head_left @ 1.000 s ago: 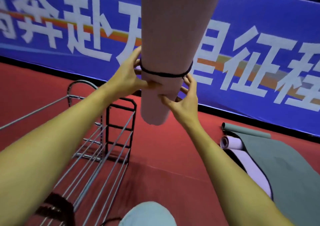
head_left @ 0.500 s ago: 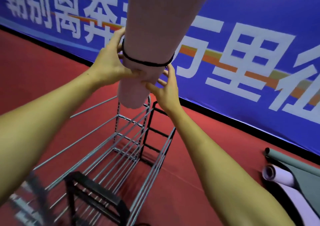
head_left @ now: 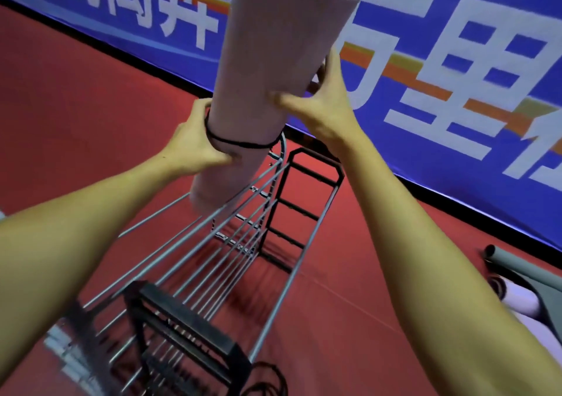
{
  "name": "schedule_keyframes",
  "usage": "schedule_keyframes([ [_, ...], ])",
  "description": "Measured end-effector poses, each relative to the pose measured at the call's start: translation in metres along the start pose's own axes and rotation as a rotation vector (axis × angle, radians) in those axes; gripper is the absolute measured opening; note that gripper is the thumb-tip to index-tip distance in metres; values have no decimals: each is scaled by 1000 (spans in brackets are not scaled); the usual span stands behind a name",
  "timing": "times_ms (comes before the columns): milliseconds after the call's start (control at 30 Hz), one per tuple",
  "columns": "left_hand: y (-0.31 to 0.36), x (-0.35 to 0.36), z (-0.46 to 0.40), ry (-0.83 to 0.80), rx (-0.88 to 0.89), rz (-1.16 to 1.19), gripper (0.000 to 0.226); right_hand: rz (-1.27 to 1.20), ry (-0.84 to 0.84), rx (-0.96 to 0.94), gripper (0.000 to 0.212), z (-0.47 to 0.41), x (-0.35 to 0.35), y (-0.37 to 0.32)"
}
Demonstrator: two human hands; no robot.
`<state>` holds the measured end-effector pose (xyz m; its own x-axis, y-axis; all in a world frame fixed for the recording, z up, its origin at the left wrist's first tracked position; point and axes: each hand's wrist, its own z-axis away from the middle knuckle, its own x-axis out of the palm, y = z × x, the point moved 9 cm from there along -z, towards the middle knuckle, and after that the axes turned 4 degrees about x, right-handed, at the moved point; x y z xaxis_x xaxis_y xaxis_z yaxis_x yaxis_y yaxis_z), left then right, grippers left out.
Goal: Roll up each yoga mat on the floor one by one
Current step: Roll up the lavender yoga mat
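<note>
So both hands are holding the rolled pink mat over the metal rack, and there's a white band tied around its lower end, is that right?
Not quite: the band is black, not white, as the head view shows. The rest holds: the left hand grips the rolled pink mat at the band, the right hand holds it higher up, and the mat hangs over the metal rack.

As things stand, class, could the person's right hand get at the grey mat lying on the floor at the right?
Probably not yet. The right hand is busy holding the rolled pink mat, sharing it with the left hand. The grey mat lies low beside the right arm, unblocked.
</note>
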<state>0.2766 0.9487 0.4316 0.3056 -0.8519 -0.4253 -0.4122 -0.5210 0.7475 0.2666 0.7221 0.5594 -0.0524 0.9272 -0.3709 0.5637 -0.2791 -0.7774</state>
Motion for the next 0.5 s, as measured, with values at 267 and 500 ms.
schedule_keyframes([
  [267,-67,17,2,-81,-163,-84,110,22,48,73,116,-22,48,45],
  [500,-88,30,-6,-178,-221,-1,139,56,107,198,115,0,88,136],
])
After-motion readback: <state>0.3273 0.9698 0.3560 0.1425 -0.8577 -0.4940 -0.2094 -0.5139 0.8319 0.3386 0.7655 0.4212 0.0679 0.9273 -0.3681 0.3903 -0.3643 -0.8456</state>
